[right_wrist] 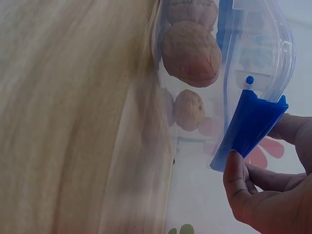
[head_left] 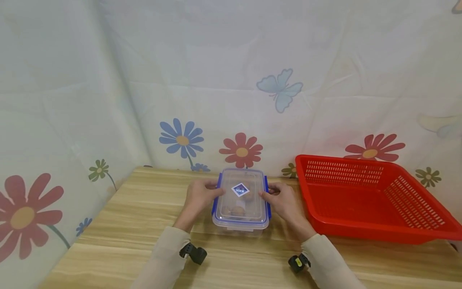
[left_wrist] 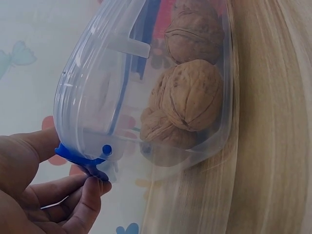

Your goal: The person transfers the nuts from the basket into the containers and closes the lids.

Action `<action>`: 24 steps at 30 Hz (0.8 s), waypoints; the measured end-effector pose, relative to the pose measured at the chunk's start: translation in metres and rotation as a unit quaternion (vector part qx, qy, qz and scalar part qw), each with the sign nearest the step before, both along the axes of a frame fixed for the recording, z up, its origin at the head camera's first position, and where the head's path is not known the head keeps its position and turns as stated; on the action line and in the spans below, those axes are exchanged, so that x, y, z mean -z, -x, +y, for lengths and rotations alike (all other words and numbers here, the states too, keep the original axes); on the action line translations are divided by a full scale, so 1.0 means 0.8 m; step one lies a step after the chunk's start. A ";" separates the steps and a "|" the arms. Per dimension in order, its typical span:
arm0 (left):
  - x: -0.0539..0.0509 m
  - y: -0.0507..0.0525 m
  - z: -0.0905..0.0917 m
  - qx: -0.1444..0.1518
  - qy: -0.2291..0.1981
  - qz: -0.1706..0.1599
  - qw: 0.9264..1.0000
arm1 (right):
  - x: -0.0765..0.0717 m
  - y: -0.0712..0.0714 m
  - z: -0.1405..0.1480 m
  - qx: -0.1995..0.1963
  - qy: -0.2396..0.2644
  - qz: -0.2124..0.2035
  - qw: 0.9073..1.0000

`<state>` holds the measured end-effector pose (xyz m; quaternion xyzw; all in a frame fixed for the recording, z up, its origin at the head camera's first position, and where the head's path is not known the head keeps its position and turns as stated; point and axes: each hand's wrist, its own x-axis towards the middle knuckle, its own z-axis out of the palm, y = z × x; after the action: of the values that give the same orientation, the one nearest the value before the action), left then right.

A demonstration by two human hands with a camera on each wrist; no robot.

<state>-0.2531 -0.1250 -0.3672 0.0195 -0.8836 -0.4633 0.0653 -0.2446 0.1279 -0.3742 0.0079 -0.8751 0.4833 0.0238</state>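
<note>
A clear plastic food container [head_left: 231,202] with a blue-trimmed lid and a diamond label lies on the table between both hands. Walnuts [left_wrist: 192,95] show through its wall in the left wrist view. At the left side, my left hand [head_left: 200,196] holds a blue latch [left_wrist: 80,156], thumb over the lid edge and curled fingers below. On the opposite side, my right hand [head_left: 286,204] grips the other blue latch [right_wrist: 253,124], its thumb on the lid and fingertips against the flap. That flap hangs at a slant from the lid. Whether either latch is fastened, I cannot tell.
A red plastic basket [head_left: 361,233] with slotted walls stands to the right of the right hand. The wood-grain table [head_left: 122,224] stretches out to the left. Behind it hangs a flower-printed curtain [head_left: 216,100], close to the table's back edge.
</note>
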 end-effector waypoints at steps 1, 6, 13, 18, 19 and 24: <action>0.000 0.000 0.000 0.000 0.000 0.001 1.000 | 0.000 0.000 0.000 0.000 -0.002 0.001 1.000; -0.001 0.001 -0.001 0.000 0.000 0.002 1.000 | 0.000 0.000 0.001 0.001 -0.001 0.005 1.000; -0.002 0.000 0.001 -0.005 -0.006 -0.004 1.000 | -0.001 -0.003 0.001 0.002 -0.004 0.013 1.000; -0.001 0.000 0.001 -0.008 -0.016 -0.009 1.000 | 0.001 -0.003 0.001 0.003 -0.007 0.016 1.000; 0.000 -0.001 0.001 -0.008 -0.016 -0.009 1.000 | 0.001 -0.003 0.001 0.004 -0.007 0.016 1.000; -0.001 -0.003 0.000 -0.008 -0.023 -0.009 1.000 | 0.001 -0.003 -0.001 0.004 -0.007 0.017 1.000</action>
<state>-0.2507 -0.1246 -0.3664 0.0320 -0.8733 -0.4824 0.0605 -0.2425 0.1275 -0.3751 0.0129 -0.8779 0.4770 0.0400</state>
